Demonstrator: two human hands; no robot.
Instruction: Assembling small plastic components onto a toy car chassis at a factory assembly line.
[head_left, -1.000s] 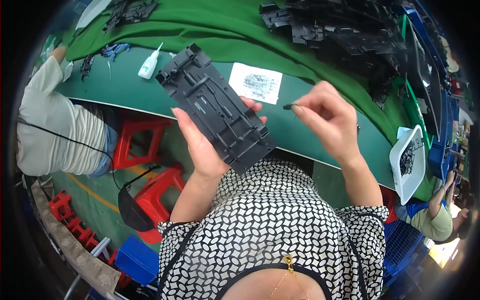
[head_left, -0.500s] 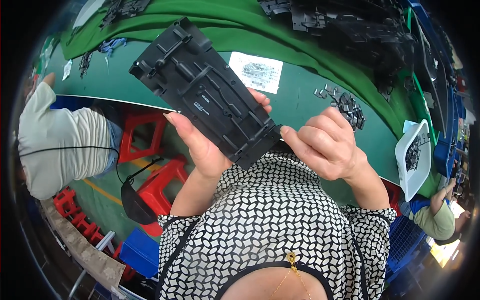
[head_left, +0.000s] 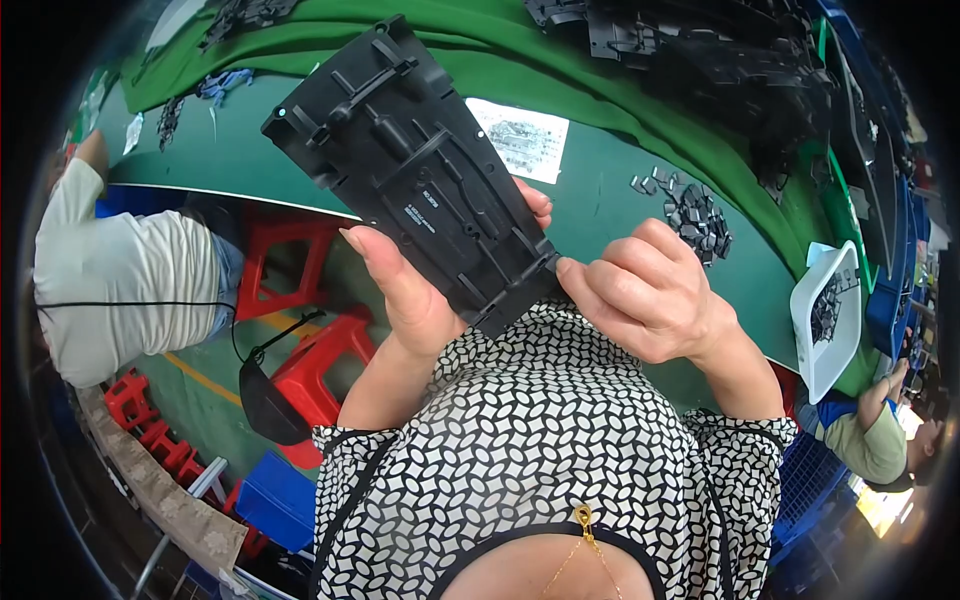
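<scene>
A long black moulded plastic panel [head_left: 415, 175] is tilted in front of me, its ribbed side showing. My left hand [head_left: 415, 300] grips it from below, with the thumb along the near left edge and fingertips showing past the far right edge. At the panel's lower right corner, my right hand [head_left: 645, 290] is closed, fingers curled and thumb tip against the edge. Whatever sits between those fingertips is hidden. To the right of the panel, a pile of small black clips [head_left: 700, 220] lies on the green table [head_left: 590, 215].
A printed sheet [head_left: 525, 140] lies beyond the panel. More clips fill a white bin [head_left: 805, 335] at the right. Large black parts [head_left: 700, 70] rest on green cloth [head_left: 480, 70] at the back. A person [head_left: 140, 285] is at the left, near red stools [head_left: 320, 370].
The panel has shifted slightly, its far end swinging a little up and to the right. The right thumb stays at the panel's corner, and the left hand keeps its hold.
</scene>
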